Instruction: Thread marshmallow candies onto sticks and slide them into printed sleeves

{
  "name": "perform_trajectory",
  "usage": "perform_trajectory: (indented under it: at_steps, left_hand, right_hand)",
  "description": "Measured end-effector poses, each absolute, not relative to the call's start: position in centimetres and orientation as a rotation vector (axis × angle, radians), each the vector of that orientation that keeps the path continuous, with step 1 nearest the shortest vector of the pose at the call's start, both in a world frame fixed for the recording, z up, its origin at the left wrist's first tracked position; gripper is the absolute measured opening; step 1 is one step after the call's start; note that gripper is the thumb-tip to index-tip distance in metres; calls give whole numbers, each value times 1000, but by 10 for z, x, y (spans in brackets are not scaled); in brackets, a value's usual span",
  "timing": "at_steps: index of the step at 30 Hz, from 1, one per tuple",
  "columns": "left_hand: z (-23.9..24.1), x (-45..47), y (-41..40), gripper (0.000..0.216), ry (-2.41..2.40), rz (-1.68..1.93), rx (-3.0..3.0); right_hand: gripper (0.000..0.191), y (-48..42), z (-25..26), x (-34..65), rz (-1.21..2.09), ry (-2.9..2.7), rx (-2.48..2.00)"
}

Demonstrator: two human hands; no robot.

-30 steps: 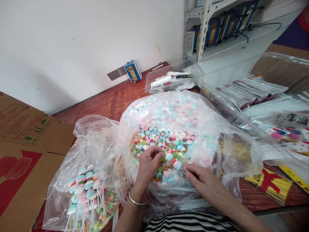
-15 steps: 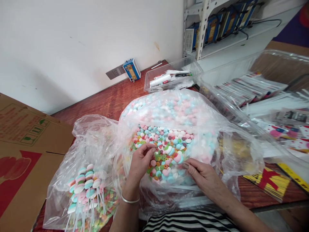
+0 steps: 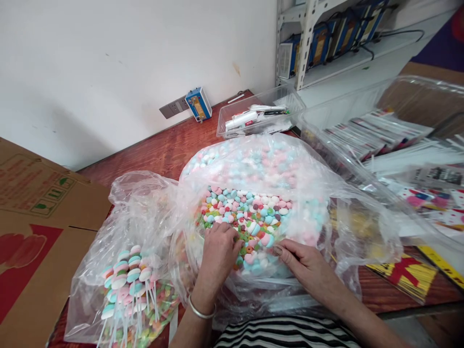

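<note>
A large clear plastic bag (image 3: 326,193) lies open in front of me, full of loose pastel candies (image 3: 250,212) in pink, blue, white and green. My left hand (image 3: 217,253) is palm down in the bag's mouth, its fingers curled into the candies; what they hold is hidden. My right hand (image 3: 302,263) rests on the bag's near edge beside the candies, fingers pressed together and pointing left. A second clear bag (image 3: 145,212) at the left holds finished candy skewers on white sticks (image 3: 128,285).
A cardboard box (image 3: 36,227) stands at the left on the red-brown wooden table (image 3: 159,154). A clear tray with pens (image 3: 259,118) sits at the back, a big clear bin of printed packets (image 3: 384,140) at the right, and yellow packaging (image 3: 406,273) near the right edge.
My left hand has turned from fingers raised and pinching above the candies to palm down among them. My right hand has barely moved.
</note>
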State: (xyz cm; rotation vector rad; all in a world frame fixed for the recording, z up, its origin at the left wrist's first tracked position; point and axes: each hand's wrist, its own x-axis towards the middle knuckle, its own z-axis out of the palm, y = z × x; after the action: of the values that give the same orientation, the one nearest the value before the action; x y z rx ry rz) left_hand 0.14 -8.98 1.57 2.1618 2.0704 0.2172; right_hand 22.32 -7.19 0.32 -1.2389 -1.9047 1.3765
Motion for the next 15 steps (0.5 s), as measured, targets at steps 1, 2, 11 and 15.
perform_trajectory:
  at_steps: [1,2,11,15]
  left_hand:
    - [16,4,-90,6,2105,186,2170]
    - [16,7,-90,6,2140,172,2171]
    - [24,5,-86,15,1791,1069,1153]
    - [27,6,-86,30,1501,1220,695]
  right_hand:
    - [37,-72,4,223,1378,-1907,-1241]
    - [37,-72,4,223,1380,-1909,-1242]
    - [36,-74,1,225,1393,-1940,-1216]
    - [33,-75,2,222,1367,-1980,-1225]
